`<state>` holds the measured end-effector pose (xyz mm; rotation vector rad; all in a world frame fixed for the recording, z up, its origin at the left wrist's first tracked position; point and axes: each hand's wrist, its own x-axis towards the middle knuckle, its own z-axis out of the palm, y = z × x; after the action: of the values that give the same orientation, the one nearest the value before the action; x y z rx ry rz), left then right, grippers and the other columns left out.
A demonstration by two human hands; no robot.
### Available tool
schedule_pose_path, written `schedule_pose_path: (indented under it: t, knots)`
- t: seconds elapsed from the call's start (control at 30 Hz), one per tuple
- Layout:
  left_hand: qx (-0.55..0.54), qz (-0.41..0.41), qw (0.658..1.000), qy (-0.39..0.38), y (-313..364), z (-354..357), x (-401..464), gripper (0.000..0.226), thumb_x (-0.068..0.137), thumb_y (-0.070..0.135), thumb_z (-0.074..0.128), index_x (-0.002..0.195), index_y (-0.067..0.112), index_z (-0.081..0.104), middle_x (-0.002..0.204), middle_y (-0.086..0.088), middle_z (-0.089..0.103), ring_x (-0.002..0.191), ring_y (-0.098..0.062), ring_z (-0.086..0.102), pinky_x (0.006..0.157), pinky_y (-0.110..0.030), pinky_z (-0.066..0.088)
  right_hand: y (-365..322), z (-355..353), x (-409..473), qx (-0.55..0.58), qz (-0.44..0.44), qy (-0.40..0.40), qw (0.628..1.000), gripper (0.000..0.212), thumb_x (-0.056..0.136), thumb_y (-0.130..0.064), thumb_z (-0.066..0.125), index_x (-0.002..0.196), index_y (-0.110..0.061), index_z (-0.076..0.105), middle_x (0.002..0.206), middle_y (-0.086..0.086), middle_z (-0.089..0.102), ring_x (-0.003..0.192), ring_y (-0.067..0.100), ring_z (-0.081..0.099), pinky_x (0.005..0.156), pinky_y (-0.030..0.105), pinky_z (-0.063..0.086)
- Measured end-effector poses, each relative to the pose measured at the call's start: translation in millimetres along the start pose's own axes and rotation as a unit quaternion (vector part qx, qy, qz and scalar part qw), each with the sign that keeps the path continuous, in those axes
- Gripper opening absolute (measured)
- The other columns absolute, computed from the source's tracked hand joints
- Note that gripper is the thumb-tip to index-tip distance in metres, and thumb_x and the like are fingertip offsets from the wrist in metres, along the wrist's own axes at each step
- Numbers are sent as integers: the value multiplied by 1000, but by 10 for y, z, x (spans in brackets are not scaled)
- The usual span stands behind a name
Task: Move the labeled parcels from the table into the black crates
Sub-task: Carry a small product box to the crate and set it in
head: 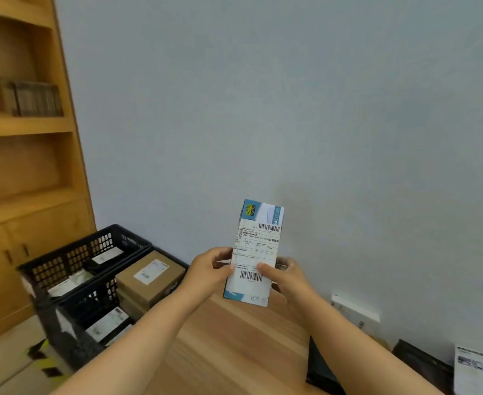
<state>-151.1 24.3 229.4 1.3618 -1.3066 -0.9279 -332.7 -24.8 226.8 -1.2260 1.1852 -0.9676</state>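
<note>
Both hands, left hand [210,266] and right hand [284,276], gripping upright box [256,252] above bench [234,337], crates [72,283] at left, bare bench between

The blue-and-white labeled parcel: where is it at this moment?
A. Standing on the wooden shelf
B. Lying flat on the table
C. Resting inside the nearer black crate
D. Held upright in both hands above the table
D: the blue-and-white parcel stands upright in the air, the left hand and the right hand gripping its sides, above the table.
</note>
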Motion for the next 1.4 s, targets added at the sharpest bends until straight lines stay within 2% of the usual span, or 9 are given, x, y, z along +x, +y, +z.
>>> schedule_pose_path:
  t: [0.2,0.3,0.53,0.67,0.97,1.1,1.23,1.33,1.4]
  knots:
    - [-22,-41,998,40,-518,-1537,-380,42,91,-1,53,124,26,56,112,12,63,101,0,59,73,-17,55,244,1708,-17,11,22,-65,998,49,77,-21,78,114,-10,49,111,5,68,99,19,67,81,34,55]
    - [-22,-65,996,56,-765,-2270,-545,46,91,-2,52,122,32,55,114,11,63,101,-2,61,72,-18,55,345,2542,-63,21,35,-87,995,38,80,-12,74,110,-7,52,108,7,68,93,18,68,68,25,55]
    - [6,-81,992,101,-1120,-3526,-778,51,91,-4,49,117,40,51,104,23,61,96,9,57,74,-14,53,411,4019,-61,21,55,-123,991,35,83,-13,72,112,-8,52,107,4,68,93,14,67,63,19,51]
    - [4,-91,987,129,-1312,-4001,-747,54,91,-4,49,123,40,51,107,26,59,103,1,59,85,-26,55,405,4559,77,10,62,-145,987,40,85,-15,70,117,-8,47,110,4,67,93,11,66,58,16,50]
    - [29,-130,973,189,-1844,-4779,-311,56,91,-4,49,137,28,46,128,6,57,114,-10,55,83,-22,54,564,5547,756,-18,45,-196,980,24,87,-15,68,104,-12,52,101,0,66,88,8,63,62,18,49]
    - [45,-150,966,203,-2056,-5214,154,57,90,-8,46,132,30,48,126,7,58,109,-6,56,83,-19,53,634,6051,1283,-18,51,-223,973,25,90,-15,63,114,-14,55,100,-6,65,88,4,62,57,14,50]
    - [50,-172,963,201,-2199,-5581,797,55,91,-10,44,124,33,45,109,17,56,94,7,53,70,-10,50,658,6472,1899,0,76,-241,968,34,90,-12,63,123,-17,54,113,0,64,98,11,63,65,19,54]
    - [56,-191,961,193,-2315,-5753,1350,54,91,-11,43,119,35,45,101,22,55,93,6,54,68,-10,49,659,6652,2402,-2,86,-234,968,34,90,-11,63,118,-23,50,119,-1,62,104,15,61,77,24,55]
    - [60,-200,960,188,-2406,-5825,1698,56,91,-11,44,127,31,45,108,16,55,95,1,53,72,-10,47,669,6726,2723,-8,72,-231,970,39,89,-7,63,120,-25,48,121,-1,61,104,12,59,74,18,53]
